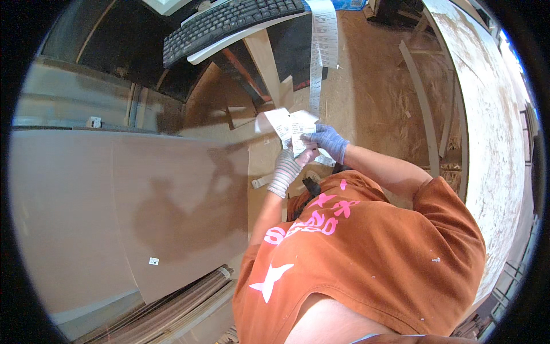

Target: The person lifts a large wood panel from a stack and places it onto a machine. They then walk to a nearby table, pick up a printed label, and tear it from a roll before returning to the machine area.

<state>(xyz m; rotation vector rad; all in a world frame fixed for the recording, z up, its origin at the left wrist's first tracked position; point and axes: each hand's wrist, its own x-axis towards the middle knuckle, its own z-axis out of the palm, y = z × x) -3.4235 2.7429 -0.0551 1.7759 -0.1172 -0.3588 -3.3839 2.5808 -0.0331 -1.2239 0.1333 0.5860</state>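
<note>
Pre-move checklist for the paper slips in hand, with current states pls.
1. Left hand on the paper slips: ok, gripping their lower part.
2. Right hand on the slips: ok, gripping their right side.
3. Gloves worn: ok, on both hands.
4. Slips lying flat: not ok, the left end curls.
5. Slips separate from the long printed strip hanging beside the keyboard: cannot tell, the strip's lower end runs down close to them.
6. Print on slips readable: cannot tell, too small.
</note>
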